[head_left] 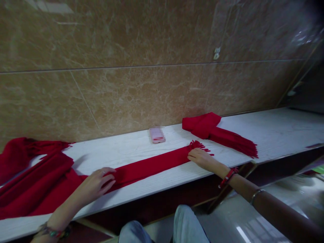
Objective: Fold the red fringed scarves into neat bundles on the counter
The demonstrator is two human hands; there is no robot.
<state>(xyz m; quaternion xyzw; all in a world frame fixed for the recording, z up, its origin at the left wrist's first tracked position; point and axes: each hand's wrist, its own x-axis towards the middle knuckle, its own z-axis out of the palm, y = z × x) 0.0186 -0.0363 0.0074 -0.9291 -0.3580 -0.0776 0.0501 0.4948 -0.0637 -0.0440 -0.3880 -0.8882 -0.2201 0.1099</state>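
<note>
A long red scarf (154, 168) lies as a narrow flat strip along a white bench top, its fringe pointing right. The left part of it spreads wider and loosely rumpled. My left hand (100, 182) rests over the strip near that rumpled part, fingers loosely bent and apart. At the fringed end, my right hand (204, 159) has its fingers pressed together on the scarf's edge; the thumb is mostly hidden. Beyond the right hand lies a second red scarf (202, 125), folded across itself, with its fringe toward the right.
More bunched red fabric (15, 155) with fringe lies at the far left. A small pale purple packet (157, 135) stands near the wall. Brown marble tiles (141, 94) rise behind the white bench top (278, 131). My knees (188, 224) are close below its front edge.
</note>
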